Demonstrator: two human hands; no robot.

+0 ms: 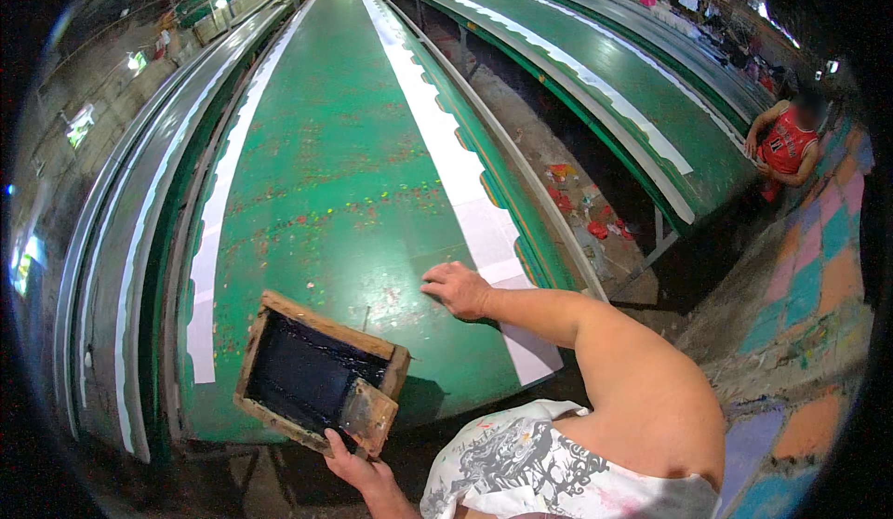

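My left hand (353,466) grips the near edge of a wooden screen-printing frame (256,361), thumb on top and the other fingers hidden beneath. Dark, wet-looking ink (302,370) coats the inside of the frame. A stained wooden block (369,414) lies in its near right corner, close to my thumb. The frame is tilted at the near end of a long green table (344,147). My right hand (456,288), empty with loosely bent fingers, is over the table beside a white strip (433,133) along its right side. Whether its fingertips touch the surface I cannot tell.
Another white strip (228,179) runs down the table's left side. Parallel tables (595,49) with strips stand on both sides. Red scraps (597,229) litter the floor in the right aisle. A person in a red sleeveless top (786,147) is at the right table's end.
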